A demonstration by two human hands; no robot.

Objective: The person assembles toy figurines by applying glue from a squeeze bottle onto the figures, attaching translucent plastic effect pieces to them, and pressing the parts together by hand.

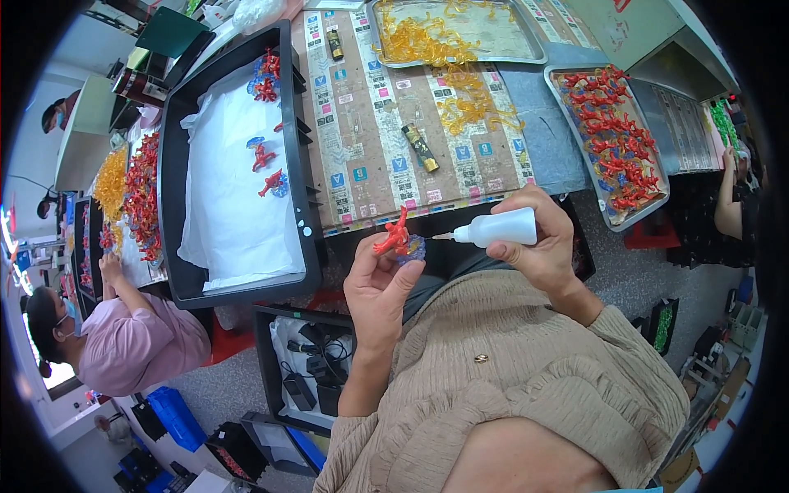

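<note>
Holding, left (head view): my left fingers (404, 283) pinch 1 red figure (394, 240), just in front of the counter (362, 164).
Red figure: looks light and stiff, probably smooth plastic; its thin raised limb could snap, so I'd grip the body or the blue base (413, 250).
Holding, right: my right fingers (516, 253) wrap the white bottle (505, 226), its thin tip pointing at the base; whether they touch, I cannot tell.
White bottle: likely light and soft-walled; best held round the middle, squeezed gently.
Left side: black tray (307, 259), paper-lined; its raised wall stands near my left fingers.
Ahead: 2 dark-and-gold cylinders (420, 148), then yellow pieces (427, 41) on and beside a metal tray (514, 51).
Right side: 1 more tray (639, 214), crowded with red figures.
</note>
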